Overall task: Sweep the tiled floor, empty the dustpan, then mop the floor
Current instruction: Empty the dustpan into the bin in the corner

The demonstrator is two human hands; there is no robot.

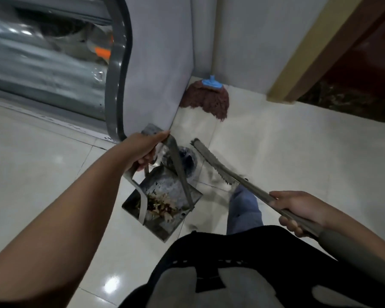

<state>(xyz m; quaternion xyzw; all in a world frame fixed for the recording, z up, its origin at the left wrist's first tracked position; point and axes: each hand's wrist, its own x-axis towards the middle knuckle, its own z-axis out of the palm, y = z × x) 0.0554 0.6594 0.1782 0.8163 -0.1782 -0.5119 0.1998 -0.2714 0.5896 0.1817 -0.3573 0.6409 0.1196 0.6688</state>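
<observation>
L hand (142,150): fingers curled round top of dustpan handle (176,161), gripping it. Dustpan (165,196) is held above tiled floor (42,163), tilted, w/ dry debris (162,206) heaped in its lower part. Dark round bin (188,160) sits on floor just behind pan, partly hidden by handle. Mop head (209,100), reddish-brown w/ blue clamp, rests on floor at far wall corner, beside grey panel (160,63). R hand (298,210): fingers wrapped round broom handle (260,192), holding it; broom head (211,162) points toward bin, off the floor. Blue trouser leg (245,210) lies between pan and R hand.
</observation>
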